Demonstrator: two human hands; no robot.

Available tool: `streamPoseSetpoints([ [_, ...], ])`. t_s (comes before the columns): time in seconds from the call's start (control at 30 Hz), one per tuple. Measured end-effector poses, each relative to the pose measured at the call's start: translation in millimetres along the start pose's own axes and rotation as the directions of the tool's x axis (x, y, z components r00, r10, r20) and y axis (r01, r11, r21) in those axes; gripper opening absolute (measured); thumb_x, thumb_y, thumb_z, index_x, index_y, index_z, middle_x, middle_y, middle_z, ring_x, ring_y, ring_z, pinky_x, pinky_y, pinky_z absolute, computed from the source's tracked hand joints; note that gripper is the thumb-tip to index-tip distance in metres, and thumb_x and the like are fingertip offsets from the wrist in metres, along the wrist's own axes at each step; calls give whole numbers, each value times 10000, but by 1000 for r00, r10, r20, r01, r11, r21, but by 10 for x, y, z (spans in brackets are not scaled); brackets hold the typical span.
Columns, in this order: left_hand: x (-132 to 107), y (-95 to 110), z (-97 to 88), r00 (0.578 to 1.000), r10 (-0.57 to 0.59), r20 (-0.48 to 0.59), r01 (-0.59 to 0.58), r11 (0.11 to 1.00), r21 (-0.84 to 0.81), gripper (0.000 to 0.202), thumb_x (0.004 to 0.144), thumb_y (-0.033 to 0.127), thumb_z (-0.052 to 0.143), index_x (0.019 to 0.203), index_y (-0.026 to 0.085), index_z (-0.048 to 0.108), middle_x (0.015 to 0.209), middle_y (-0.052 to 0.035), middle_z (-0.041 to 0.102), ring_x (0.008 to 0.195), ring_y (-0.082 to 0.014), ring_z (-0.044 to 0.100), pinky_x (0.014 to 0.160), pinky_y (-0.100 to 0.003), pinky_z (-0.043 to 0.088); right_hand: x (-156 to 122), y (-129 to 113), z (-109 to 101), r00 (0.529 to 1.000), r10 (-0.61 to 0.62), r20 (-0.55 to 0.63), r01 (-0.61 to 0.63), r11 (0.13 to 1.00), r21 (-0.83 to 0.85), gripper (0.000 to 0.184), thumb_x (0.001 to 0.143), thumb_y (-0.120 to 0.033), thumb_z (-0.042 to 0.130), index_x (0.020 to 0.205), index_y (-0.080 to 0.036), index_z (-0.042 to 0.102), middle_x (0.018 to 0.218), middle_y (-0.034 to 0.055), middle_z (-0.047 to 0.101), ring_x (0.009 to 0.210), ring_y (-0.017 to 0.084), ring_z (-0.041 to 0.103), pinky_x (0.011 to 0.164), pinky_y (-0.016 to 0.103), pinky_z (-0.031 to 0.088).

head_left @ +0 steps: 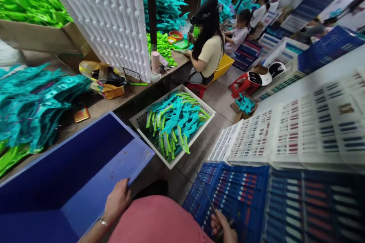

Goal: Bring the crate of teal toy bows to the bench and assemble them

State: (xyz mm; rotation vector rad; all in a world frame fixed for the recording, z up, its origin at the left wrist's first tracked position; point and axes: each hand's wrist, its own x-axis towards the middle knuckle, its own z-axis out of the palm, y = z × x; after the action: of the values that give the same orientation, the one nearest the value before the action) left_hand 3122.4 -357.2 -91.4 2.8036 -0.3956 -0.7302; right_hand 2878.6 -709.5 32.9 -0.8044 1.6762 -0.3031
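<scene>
My left hand [117, 199] is closed on the near rim of a large blue plastic bin [122, 159], which is tilted on its side. The part of the bin's inside that shows has only small specks on it. Low on the right, my right hand [224, 228] is wrapped around a thin metal rod [204, 189] with a dark handle, partly hidden by the fingers. The rod points forward, in front of the blue crates. Beyond the bin, a white crate [171, 165] on the floor holds a heap of teal and lime-green plastic pieces [176, 115].
Stacked blue crates [234, 186] and white crates [296, 133] line the right. A workbench [114, 104] on the left bears teal pieces [31, 102] and a white ribbed panel [114, 19]. A person [209, 53] sits at the bench, others farther back. A red stool [242, 83] stands beyond.
</scene>
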Motion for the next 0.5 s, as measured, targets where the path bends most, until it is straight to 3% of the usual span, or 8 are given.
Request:
streamPoseSetpoints([
  [0.1,59,-35,5,999,-42,28,44,996,-79,427,942,277,433,1337,181,563,1354,-142,658,1300,-272,593,1132,-404,457,174,-370,197,1000,16,12,-17,995,103,523,291,-395,945,704,-145,742,641,68,713,505,144,594,414,195,439],
  [0.23,237,116,-33,1000,-26,5,26,985,-172,513,931,402,466,1361,130,528,1366,-189,643,1286,-293,611,1157,-427,456,313,-615,410,998,-28,61,20,993,117,496,347,-389,960,716,-138,743,638,44,701,509,117,560,404,177,417],
  [0.33,419,407,-65,993,-3,-118,-24,974,-224,588,926,505,485,1375,127,519,1347,-191,642,1295,-319,596,1175,-460,441,423,-752,531,995,-9,101,-2,994,114,478,381,-371,958,740,-135,751,667,50,712,536,127,579,421,184,441],
  [0.5,754,994,-114,954,-108,-281,21,955,-296,656,931,576,465,1407,125,500,1369,-190,628,1317,-344,569,1186,-504,418,730,-1120,690,971,85,223,-121,981,154,369,395,-263,919,698,-159,736,650,25,680,579,147,619,469,200,500],
])
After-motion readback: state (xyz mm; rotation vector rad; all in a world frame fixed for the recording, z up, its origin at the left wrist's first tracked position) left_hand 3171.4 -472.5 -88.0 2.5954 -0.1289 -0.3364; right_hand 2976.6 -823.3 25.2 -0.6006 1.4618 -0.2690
